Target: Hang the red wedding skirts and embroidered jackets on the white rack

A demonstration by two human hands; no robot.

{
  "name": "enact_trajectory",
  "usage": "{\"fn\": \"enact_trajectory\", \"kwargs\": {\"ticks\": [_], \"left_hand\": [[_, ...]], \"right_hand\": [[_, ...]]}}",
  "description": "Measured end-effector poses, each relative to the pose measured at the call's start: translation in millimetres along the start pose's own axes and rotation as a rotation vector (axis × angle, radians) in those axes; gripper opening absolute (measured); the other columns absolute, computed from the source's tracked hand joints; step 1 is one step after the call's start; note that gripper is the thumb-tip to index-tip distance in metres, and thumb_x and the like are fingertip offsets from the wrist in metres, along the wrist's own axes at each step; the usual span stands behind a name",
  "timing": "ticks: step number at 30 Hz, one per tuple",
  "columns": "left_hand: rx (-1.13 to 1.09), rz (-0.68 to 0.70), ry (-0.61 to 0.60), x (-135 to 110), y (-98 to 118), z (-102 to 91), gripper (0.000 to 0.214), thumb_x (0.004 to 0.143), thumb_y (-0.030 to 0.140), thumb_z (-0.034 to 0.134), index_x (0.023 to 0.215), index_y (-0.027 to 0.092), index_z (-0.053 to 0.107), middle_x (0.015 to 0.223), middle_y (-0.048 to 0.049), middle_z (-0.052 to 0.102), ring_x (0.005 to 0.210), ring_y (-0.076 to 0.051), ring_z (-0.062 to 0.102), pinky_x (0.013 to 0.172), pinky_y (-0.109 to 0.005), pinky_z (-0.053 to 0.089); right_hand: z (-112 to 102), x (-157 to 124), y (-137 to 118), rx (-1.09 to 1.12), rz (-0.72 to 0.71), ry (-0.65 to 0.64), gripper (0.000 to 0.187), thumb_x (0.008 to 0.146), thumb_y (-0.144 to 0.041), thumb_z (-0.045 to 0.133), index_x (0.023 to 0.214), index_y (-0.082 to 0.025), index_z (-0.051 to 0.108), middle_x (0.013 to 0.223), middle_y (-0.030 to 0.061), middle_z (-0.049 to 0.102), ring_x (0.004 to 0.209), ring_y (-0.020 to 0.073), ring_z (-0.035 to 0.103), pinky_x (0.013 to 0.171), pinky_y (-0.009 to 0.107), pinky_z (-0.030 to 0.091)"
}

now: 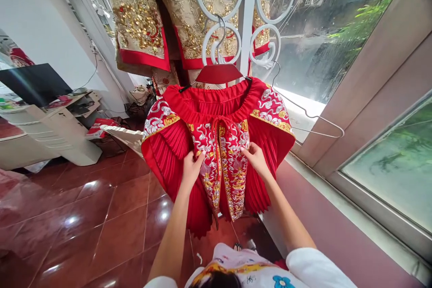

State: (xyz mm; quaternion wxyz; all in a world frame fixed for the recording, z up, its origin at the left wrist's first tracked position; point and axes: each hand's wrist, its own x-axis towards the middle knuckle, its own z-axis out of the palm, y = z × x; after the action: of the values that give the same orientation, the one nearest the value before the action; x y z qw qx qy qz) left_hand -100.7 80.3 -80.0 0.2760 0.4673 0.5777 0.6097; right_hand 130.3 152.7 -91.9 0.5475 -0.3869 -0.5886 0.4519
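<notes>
Beside windows (310,58), both hands (192,168) (257,159) hold red garment (232,166).

We see glossy red-brown floor tiles (124,216) catching bright reflections (71,221) and, on our left, a pale wall (57,22) behind a cream desk (69,139) with a black screen (37,90); on our right, framed windows (300,60) show green foliage (380,15) outside.

White scrollwork rack (248,9) with a red hanger (218,73) hooked over one curl and an embroidered pleated red garment (232,153) clipped beneath.
</notes>
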Motion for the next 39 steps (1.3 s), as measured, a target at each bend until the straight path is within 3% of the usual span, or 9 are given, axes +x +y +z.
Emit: {"fn": "enact_trajectory", "kwargs": {"ticks": [6,13,15,19,21,25,33,36,39], "left_hand": [[0.014,-0.049,-0.039,-14.1,1.1,-47.2,0.026,0.068,0.046,0.067,0.080,0.023,0.067,0.074,-0.0006,0.068,0.066,-0.021,0.064,0.062,-0.034,0.053],[0.849,0.904,0.538,20.5,98.0,-89.7,0.021,0.075,0.030,0.064,0.095,0.025,0.065,0.097,-0.0065,0.065,0.095,-0.025,0.059,0.092,-0.047,0.044],[0.942,0.982,0.387,52.1,134.4,-92.8,0.040,0.080,0.033,0.060,0.118,0.021,0.058,0.115,-0.0095,0.060,0.111,-0.024,0.052,0.101,-0.046,0.036],[0.970,0.943,-0.274,109.7,171.6,-85.2,0.043,0.085,0.036,0.050,0.124,0.020,0.053,0.130,-0.0093,0.048,0.122,-0.024,0.045,0.104,-0.043,0.034],[0.999,0.893,-0.423,123.4,172.4,-80.3,0.031,0.085,0.035,0.047,0.108,0.021,0.062,0.127,-0.0084,0.051,0.115,-0.024,0.051,0.100,-0.040,0.038],[0.886,0.894,-0.358,127.6,163.9,-77.4,0.024,0.084,0.033,0.044,0.087,0.019,0.064,0.105,-0.0084,0.061,0.098,-0.022,0.059,0.091,-0.036,0.043],[0.187,0.667,0.110,154.8,168.6,-47.6,0.013,0.077,0.028,0.058,0.080,0.016,0.060,0.072,-0.0008,0.061,0.068,-0.012,0.055,0.066,-0.022,0.045],[0.157,0.659,0.214,156.8,166.4,-35.8,0.013,0.078,0.028,0.056,0.081,0.016,0.060,0.075,-0.0010,0.061,0.069,-0.012,0.055,0.067,-0.022,0.044],[0.378,0.704,0.113,144.9,163.5,-38.5,0.016,0.078,0.031,0.055,0.081,0.017,0.063,0.078,-0.0021,0.064,0.072,-0.014,0.056,0.072,-0.024,0.044]], "right_hand": [[-31.4,-23.5,-2.7,0.042,0.003,0.003,0.014,0.072,-0.038,0.067,0.073,-0.026,0.060,0.073,0.0020,0.063,0.065,0.0210,0.058,0.062,0.037,0.047],[-61.2,22.9,-100.1,-0.670,-0.730,0.327,0.033,0.080,-0.033,0.060,0.113,-0.030,0.058,0.110,0.0083,0.062,0.104,0.0284,0.056,0.092,0.052,0.043],[-62.9,59.6,-135.0,-0.835,-0.822,0.206,0.040,0.081,-0.036,0.059,0.120,-0.028,0.055,0.121,0.0089,0.056,0.114,0.0294,0.049,0.097,0.055,0.039],[-57.0,123.6,-167.3,-1.017,-0.917,-0.246,0.042,0.077,-0.036,0.064,0.118,-0.027,0.058,0.131,0.0059,0.050,0.116,0.0286,0.047,0.098,0.055,0.038],[-54.6,139.3,-166.7,-1.054,-0.942,-0.318,0.031,0.079,-0.033,0.062,0.109,-0.027,0.062,0.130,0.0047,0.052,0.112,0.0267,0.049,0.097,0.052,0.039],[-53.9,148.0,-158.1,-1.042,-0.946,-0.274,0.013,0.085,-0.027,0.053,0.093,-0.023,0.061,0.119,0.0069,0.059,0.103,0.0227,0.054,0.089,0.044,0.045],[-46.1,155.1,-179.5,-0.624,-0.785,0.041,0.011,0.084,-0.028,0.051,0.086,-0.018,0.055,0.077,0.0027,0.060,0.074,0.0134,0.055,0.073,0.033,0.046],[-42.4,155.8,-186.9,-0.424,-0.689,-0.035,0.016,0.083,-0.033,0.054,0.081,-0.017,0.055,0.070,0.0001,0.056,0.068,0.0113,0.054,0.068,0.030,0.046],[-40.6,152.3,-188.7,-0.378,-0.518,-0.277,0.022,0.076,-0.038,0.062,0.075,-0.018,0.054,0.064,-0.0023,0.054,0.061,0.0108,0.052,0.061,0.028,0.047]]}}
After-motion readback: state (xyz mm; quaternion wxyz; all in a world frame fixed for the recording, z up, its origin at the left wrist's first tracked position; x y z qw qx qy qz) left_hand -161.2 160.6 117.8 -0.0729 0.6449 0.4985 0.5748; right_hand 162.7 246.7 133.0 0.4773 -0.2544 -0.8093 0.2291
